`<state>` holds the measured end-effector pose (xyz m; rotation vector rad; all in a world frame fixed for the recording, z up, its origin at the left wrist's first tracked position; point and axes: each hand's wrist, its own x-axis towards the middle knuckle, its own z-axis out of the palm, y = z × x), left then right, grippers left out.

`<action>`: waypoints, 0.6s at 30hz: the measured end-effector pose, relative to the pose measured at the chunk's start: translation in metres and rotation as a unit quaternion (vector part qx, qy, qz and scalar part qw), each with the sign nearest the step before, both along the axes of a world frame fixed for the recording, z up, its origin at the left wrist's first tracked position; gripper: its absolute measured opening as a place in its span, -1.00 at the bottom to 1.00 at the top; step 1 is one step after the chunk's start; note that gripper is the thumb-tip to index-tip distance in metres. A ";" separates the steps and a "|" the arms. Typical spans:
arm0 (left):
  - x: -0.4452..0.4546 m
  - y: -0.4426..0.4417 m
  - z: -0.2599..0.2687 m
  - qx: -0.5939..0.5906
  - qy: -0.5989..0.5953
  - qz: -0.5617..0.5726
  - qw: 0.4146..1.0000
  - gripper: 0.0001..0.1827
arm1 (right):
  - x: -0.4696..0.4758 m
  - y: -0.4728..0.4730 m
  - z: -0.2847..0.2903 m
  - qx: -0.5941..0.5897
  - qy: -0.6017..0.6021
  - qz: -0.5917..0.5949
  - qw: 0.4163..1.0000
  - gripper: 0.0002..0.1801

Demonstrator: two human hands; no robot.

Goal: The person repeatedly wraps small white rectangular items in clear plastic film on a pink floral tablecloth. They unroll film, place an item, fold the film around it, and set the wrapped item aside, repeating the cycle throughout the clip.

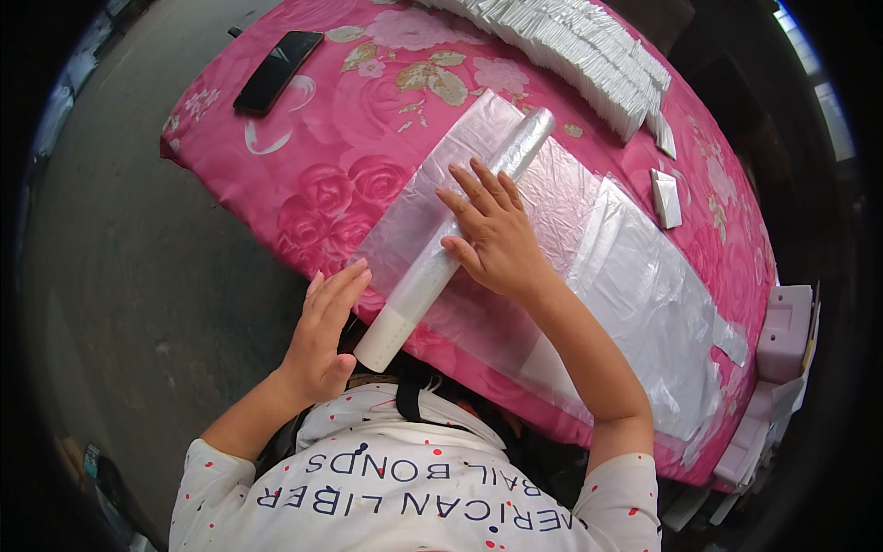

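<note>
A long roll (428, 272) of clear plastic film lies slantwise across the table, its bare white end pointing at my body. Over the middle of the roll my right hand (493, 231) is spread flat, thumb and fingers apart. My left hand (328, 331) is raised beside the near end, fingers apart and holding nothing; whether it touches the film edge I cannot tell. A sheet of clear film (552, 200) lies under and to both sides of the roll. On the right it meets a stack of white translucent plastic sheets (641, 310).
A pink flowered cloth (359, 131) covers the table. A black phone (279, 72) lies at the far left. Many folded white packets (572, 58) stand in rows along the far edge, with a few packets (666, 199) apart. Pale plastic boxes (785, 331) stand at the right edge.
</note>
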<state>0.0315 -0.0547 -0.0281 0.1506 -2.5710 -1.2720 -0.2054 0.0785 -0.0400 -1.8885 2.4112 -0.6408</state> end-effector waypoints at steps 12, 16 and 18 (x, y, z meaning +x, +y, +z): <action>-0.017 0.008 0.008 0.089 -0.191 0.086 0.974 -0.06 | 0.046 -0.072 -0.031 -0.266 -0.183 -0.316 0.892 -0.07; -0.012 0.038 0.009 0.503 -0.182 -0.008 0.845 -0.11 | 0.043 -0.027 0.011 -0.309 -0.687 -0.161 0.638 -0.17; -0.015 0.049 0.013 0.528 -0.162 -0.029 0.833 -0.13 | 0.042 -0.001 0.012 -0.265 -0.742 -0.095 0.609 -0.18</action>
